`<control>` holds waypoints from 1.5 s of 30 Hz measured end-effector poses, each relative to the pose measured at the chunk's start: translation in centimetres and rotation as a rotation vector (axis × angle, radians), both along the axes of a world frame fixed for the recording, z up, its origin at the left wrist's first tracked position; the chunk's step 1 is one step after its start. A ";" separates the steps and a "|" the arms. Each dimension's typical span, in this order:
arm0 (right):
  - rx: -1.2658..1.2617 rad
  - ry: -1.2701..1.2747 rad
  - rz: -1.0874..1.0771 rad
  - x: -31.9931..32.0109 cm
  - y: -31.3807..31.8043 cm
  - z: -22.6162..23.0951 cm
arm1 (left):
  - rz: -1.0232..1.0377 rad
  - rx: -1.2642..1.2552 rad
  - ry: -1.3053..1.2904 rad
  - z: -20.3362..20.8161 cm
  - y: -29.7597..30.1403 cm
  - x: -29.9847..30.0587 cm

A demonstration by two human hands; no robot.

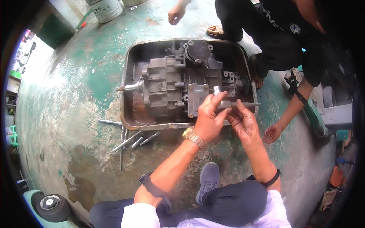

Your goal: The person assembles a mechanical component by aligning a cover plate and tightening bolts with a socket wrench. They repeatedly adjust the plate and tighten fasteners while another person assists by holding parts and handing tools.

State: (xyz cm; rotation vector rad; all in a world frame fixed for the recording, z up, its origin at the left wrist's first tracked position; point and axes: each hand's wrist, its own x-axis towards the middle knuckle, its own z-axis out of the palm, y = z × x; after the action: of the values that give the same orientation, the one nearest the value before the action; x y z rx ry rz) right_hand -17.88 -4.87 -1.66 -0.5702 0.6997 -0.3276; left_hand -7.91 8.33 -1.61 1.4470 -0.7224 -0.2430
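A gearbox (pixel 163 83) of grey cast metal lies in a dark metal tray (pixel 131 124), its splined shaft (pixel 131 87) pointing left. Above its near right side, both of my hands hold a ratchet wrench (pixel 251 104), its thin grey handle pointing right. My left hand (pixel 210 118) is closed around the head end, where a shiny socket (pixel 217 90) sticks up past the fingers. With thumb and fingers, my right hand (pixel 244 123) grips the handle. Part of the tool is hidden by my fingers. Beneath the socket is a bolted cover plate (pixel 197 95) on the gearbox.
Several bars and sockets (pixel 126 141) lie on the worn green floor left of my arms. Across the tray is another person in black clothes (pixel 279 49), one hand (pixel 176 15) beyond it and one (pixel 272 133) at right. A white bucket (pixel 105 9) stands far left.
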 end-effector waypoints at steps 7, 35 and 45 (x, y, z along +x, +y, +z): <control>-1.645 0.361 0.134 1.1 -1.7 3.5 | 0.162 -0.035 -0.002 2.5 -1.8 2.7; -1.993 0.366 0.699 10.5 -14.4 1.2 | 0.595 -0.049 0.444 1.9 -8.8 6.6; -2.137 0.311 0.711 13.2 -15.4 5.7 | 0.603 -0.105 0.490 3.2 -8.0 7.5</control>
State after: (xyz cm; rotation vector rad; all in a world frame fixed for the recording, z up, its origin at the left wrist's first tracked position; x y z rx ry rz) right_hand -4.72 -20.30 4.04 -2.8479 0.1138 -0.1947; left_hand -0.38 0.29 1.57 1.3647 0.1076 -0.0802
